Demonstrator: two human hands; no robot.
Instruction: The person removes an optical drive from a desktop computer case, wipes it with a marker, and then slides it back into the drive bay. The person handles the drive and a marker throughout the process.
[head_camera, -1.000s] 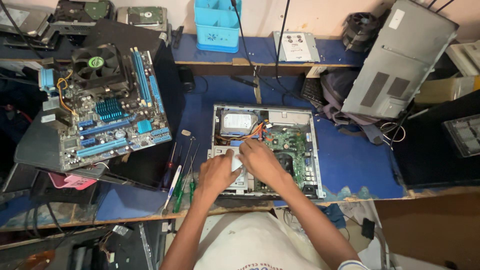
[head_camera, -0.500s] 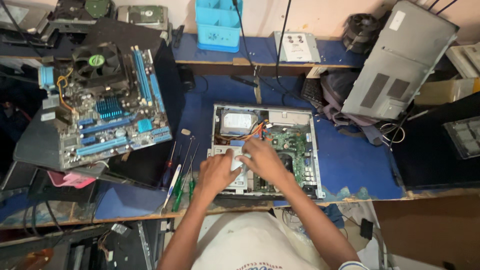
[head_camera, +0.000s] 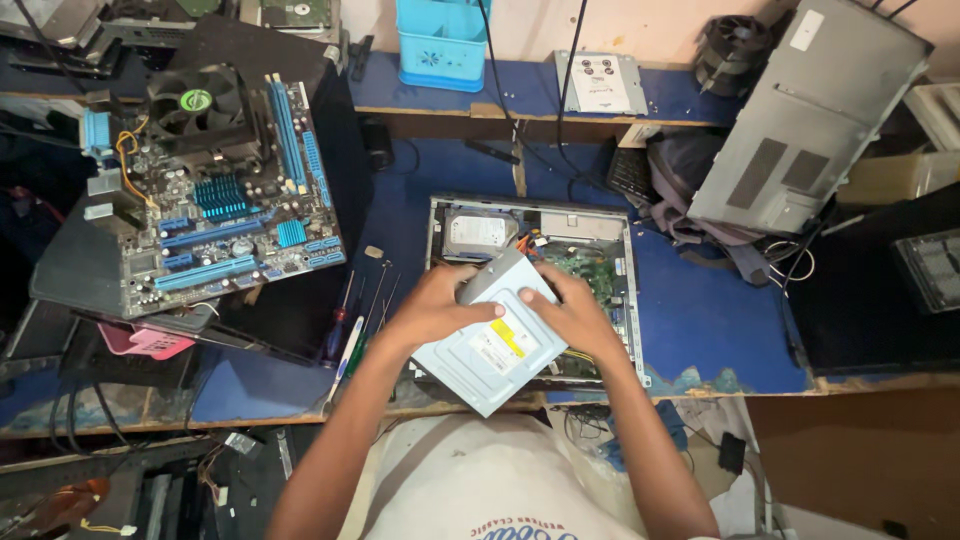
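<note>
- The left hand (head_camera: 432, 305) and right hand (head_camera: 572, 312) hold a grey metal drive box (head_camera: 490, 340) between them, fingers (head_camera: 478, 312) wrapped over its upper edge, so both hands share its weight.
- The box is tilted, its near corner out over the bench (head_camera: 700, 320) edge and its far end above the open computer case (head_camera: 610, 290); it looks lifted clear, though contact underneath is hidden.
- Inside the case, a silver hard drive (head_camera: 478, 232) and part of a green board (head_camera: 585, 265) show; the box and hands cover the rest.
- Screwdrivers (head_camera: 350, 335) lie just left of the case, within easy reach.
- A blue motherboard (head_camera: 215, 205) with its fan rests on a dark case at the left, well apart.
- The thumbs and palms are hidden behind the box.
</note>
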